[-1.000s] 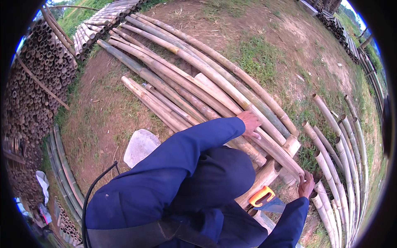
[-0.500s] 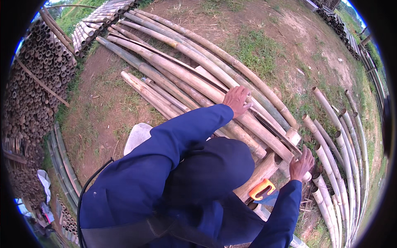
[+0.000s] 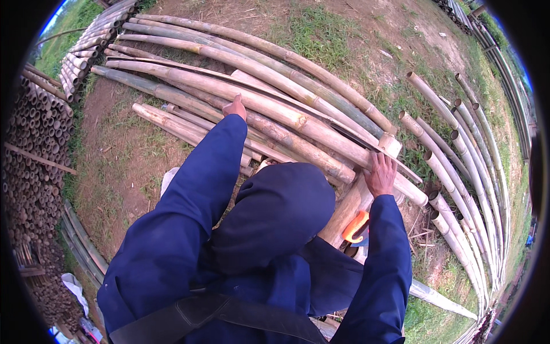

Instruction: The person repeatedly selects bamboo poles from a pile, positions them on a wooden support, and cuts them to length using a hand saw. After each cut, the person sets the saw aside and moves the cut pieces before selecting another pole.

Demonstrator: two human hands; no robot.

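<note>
A long pale bamboo pole lies slantwise in front of me among other poles. My left hand is on its middle part, fingers curled against it and partly hidden. Near the pole's right end, my right hand lays its fingers over the top. A split bamboo length, dark along its inner side, runs just beyond that pole. Under the right end a thick bamboo piece lies crosswise. Beside my right forearm is a saw with an orange handle; most of its blade is hidden.
More long poles lie on the far side. Shorter bamboo pieces are at left. Several curved-looking poles lie to the right. A large stack of cut bamboo stands at the far left. The ground is soil with grass.
My left hand has moved left along the pole. My right hand has shifted from near the pole ends back onto the pole's top. The whole view has shifted as well.
</note>
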